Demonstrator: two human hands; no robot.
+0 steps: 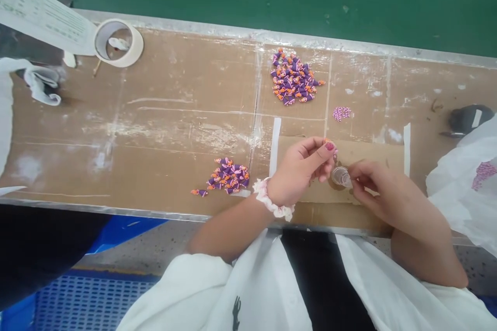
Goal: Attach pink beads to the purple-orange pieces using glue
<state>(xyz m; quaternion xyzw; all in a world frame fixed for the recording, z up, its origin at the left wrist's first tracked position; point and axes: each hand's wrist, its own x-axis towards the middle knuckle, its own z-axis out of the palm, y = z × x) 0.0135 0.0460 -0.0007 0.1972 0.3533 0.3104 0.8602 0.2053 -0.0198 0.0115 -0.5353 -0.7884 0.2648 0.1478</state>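
Note:
My left hand (301, 168), with a white scrunchie on the wrist, pinches a small orange piece (328, 141) at its fingertips. My right hand (373, 186) grips a small clear round part (340, 176) right beside it, over a cardboard patch (373, 152) taped to the bench. A pile of purple and orange pieces (229, 176) lies just left of my left wrist. A bigger pile of the same pieces (294, 78) sits farther back. A small heap of pink bits (341, 113) lies behind my hands.
The brown bench (155, 129) is worn, with a metal front edge. A roll of masking tape (118, 42) and a printed sheet (39, 13) lie at the back left. A white plastic bag (462, 191) with pink bits is at the right. A dark object (468, 119) sits behind it.

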